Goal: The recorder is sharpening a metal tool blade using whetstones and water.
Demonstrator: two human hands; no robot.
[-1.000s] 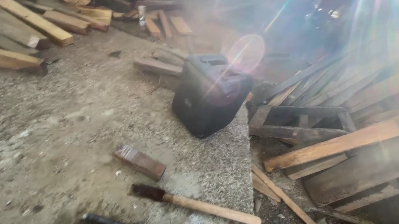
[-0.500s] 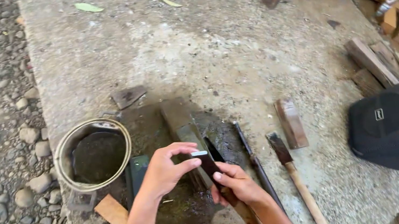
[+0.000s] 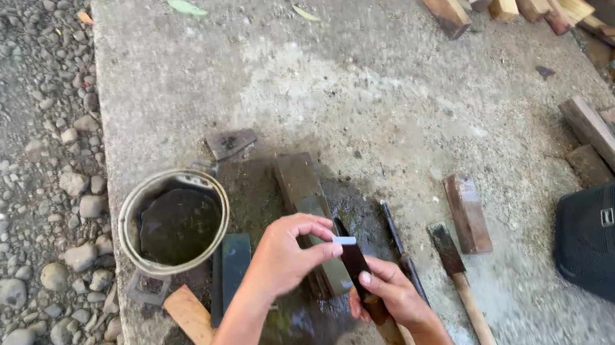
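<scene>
Steadiness looks key: the right hand (image 3: 393, 294) grips the dark blade (image 3: 354, 259) upright over the wet sharpening stone (image 3: 307, 208) while the left hand (image 3: 286, 254) pinches a small pale piece (image 3: 344, 239) at its tip, so both hands should hold firm

Left hand (image 3: 282, 254): bare, no glove, no ring seen, no watch.
Left forearm: bare up to the picture edge, no sleeve in view, no band at the wrist.
Right hand (image 3: 387, 291): bare, no glove, nothing worn on the fingers (image 3: 366, 280).
Right forearm: bare and short in view, cut by the lower edge, no sleeve, no bracelet.
Nails: short, unpainted.
Clothing: none inside the picture.
</scene>
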